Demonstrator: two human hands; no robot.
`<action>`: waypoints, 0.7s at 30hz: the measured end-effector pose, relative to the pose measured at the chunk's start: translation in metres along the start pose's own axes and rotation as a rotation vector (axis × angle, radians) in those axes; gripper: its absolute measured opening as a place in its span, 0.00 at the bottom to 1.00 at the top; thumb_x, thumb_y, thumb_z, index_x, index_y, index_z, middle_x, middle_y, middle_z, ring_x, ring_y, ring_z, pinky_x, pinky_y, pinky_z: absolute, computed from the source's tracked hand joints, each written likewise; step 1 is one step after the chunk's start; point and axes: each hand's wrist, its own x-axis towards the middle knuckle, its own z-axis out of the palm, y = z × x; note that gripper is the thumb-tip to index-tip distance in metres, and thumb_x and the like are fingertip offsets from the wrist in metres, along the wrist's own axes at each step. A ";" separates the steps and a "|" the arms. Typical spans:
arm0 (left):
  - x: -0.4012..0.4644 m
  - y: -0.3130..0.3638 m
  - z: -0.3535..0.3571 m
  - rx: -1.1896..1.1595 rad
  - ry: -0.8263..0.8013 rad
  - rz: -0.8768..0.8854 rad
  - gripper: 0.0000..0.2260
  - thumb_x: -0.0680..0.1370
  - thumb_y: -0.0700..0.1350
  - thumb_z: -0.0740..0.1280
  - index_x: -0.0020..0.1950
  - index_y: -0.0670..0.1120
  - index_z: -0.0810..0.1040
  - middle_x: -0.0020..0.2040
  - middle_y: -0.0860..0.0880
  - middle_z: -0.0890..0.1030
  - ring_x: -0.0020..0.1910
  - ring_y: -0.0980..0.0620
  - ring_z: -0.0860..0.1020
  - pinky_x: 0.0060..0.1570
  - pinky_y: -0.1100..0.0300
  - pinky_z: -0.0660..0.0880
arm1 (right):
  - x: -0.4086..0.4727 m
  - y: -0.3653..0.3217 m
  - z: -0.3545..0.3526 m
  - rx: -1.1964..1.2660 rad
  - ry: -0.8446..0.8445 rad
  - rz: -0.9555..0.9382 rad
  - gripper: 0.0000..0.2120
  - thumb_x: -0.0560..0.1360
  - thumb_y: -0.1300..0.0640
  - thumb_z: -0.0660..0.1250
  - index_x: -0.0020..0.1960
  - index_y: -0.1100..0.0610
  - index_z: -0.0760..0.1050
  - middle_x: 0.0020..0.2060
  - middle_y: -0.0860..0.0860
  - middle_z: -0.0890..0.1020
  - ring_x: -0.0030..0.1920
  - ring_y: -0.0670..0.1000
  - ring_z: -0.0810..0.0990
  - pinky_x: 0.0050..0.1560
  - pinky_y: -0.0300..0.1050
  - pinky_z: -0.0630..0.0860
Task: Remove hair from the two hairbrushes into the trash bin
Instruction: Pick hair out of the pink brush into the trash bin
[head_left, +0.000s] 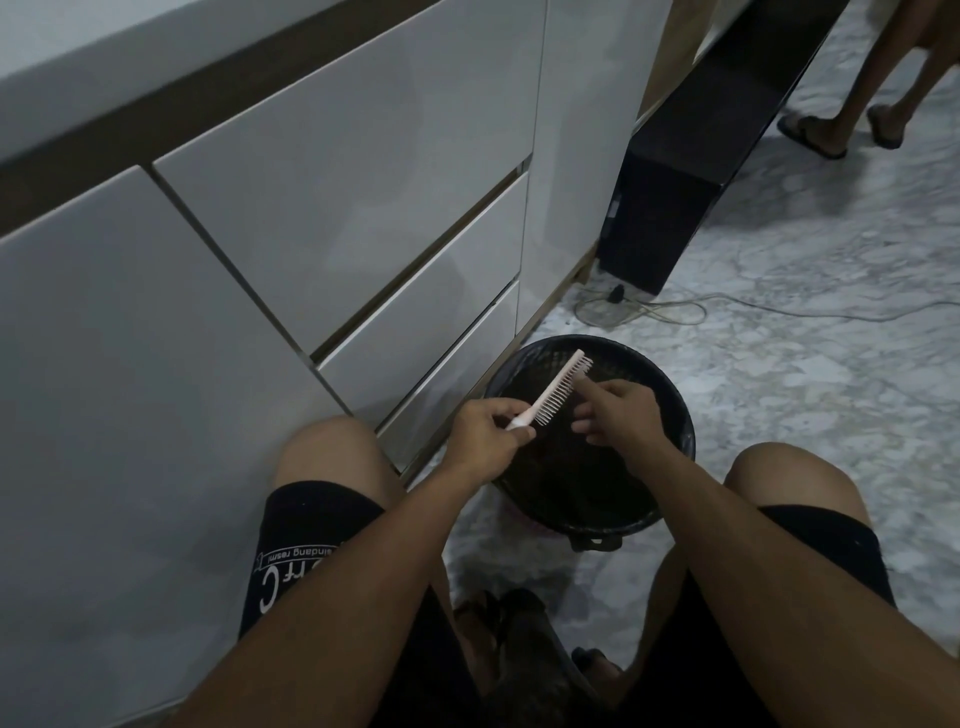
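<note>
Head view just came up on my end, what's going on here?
A person sits on the floor with a black trash bin between their knees. The left hand grips the handle of a pink hairbrush, held over the bin with its bristles turned toward the right hand, whose fingertips are at the bristles, apparently picking hair out. A second brush isn't clearly visible.

White drawer fronts (332, 208), a black speaker (675, 197), loose cables (675, 309), another person's sandalled feet (841, 132) on marble floor (831, 338).
</note>
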 end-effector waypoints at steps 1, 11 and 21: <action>0.000 0.000 -0.001 0.011 -0.003 0.004 0.13 0.72 0.36 0.74 0.57 0.42 0.84 0.46 0.48 0.81 0.44 0.51 0.78 0.43 0.61 0.77 | 0.001 -0.001 -0.001 0.025 0.007 0.013 0.14 0.75 0.46 0.68 0.49 0.58 0.79 0.37 0.54 0.84 0.35 0.51 0.83 0.39 0.48 0.80; -0.002 -0.001 0.000 0.038 -0.041 0.016 0.14 0.71 0.36 0.75 0.57 0.43 0.84 0.46 0.48 0.80 0.43 0.51 0.78 0.46 0.54 0.79 | 0.006 0.001 0.000 -0.011 0.099 -0.012 0.14 0.78 0.49 0.66 0.52 0.60 0.79 0.40 0.54 0.84 0.38 0.50 0.85 0.39 0.46 0.82; 0.002 0.018 -0.008 0.001 -0.058 0.004 0.13 0.73 0.38 0.74 0.57 0.44 0.82 0.45 0.44 0.82 0.38 0.49 0.80 0.43 0.53 0.82 | 0.007 -0.017 -0.011 -0.102 0.011 -0.099 0.20 0.72 0.62 0.68 0.63 0.53 0.73 0.55 0.52 0.81 0.53 0.54 0.82 0.52 0.57 0.82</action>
